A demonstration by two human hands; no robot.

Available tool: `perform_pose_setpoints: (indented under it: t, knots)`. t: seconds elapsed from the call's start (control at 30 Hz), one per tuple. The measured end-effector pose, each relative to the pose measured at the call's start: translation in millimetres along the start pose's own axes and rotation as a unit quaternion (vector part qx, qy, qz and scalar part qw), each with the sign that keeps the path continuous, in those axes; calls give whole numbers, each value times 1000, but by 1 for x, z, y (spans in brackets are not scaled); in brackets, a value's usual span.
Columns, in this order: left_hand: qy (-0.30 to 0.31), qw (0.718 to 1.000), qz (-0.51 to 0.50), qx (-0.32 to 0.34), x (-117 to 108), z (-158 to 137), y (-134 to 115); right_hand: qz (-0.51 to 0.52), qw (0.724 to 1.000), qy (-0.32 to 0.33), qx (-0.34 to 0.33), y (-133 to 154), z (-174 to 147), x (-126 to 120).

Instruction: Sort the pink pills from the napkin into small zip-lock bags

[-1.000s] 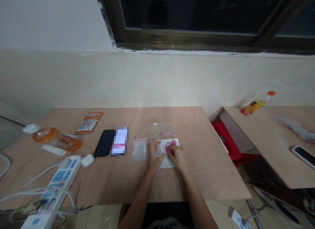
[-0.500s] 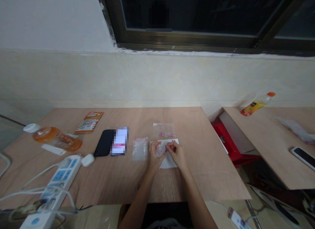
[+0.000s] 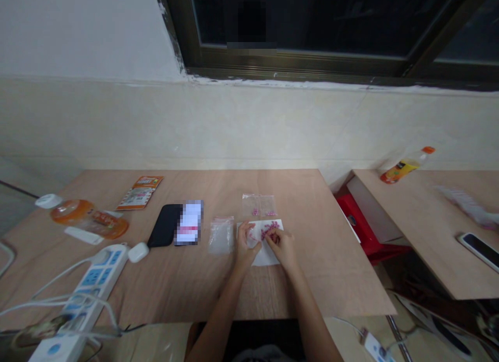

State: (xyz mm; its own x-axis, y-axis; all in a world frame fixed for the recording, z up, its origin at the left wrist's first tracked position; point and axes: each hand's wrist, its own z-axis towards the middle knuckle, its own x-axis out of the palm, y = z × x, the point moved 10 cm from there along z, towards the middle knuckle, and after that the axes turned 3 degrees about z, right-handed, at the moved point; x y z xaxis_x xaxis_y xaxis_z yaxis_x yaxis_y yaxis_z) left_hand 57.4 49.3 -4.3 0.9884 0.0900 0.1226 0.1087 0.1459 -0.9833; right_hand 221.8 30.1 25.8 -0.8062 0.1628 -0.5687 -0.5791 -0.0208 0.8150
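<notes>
Evidently, pink beads are gathered in a loose heap on white paper, which is laid on the tabletop. The right hand is lowered at the heap's near edge, its fingers drawn close together; whether a bead is pinched cannot be told. The left hand is curved over the paper's left side, thumb and fingers parted; whether something clear is gripped there cannot be told. Beyond the paper, two small bags with beads inside are placed side by side, and clear bags are set at its left
</notes>
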Motion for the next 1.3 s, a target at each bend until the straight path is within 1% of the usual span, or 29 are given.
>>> perform_pose_setpoints:
  t: [0.13,0.3,0.43,0.77,0.87,1.0,1.17,1.3]
  knots:
    - [0,1000,-2,8,0,1,-1,-87,996,20,-5,0,-4,8]
    - [2,1000,0,5,0,1,-1,-139,990,20,-2,4,-5,13]
    - [-3,1000,-3,-2,0,1,0,-146,989,26,6,4,-4,13]
    - [0,1000,-1,12,0,0,1,-130,990,61,9,9,-10,17]
    - [2,1000,-3,13,0,0,2,-129,990,56,6,11,-10,15]
    - [12,1000,0,9,1,0,3,-96,995,20,5,10,-7,6]
    - [14,1000,-6,7,1,0,5,9,1000,-29,-7,11,1,-7]
    - [14,1000,-9,12,1,0,5,85,996,-37,-12,19,7,-6]
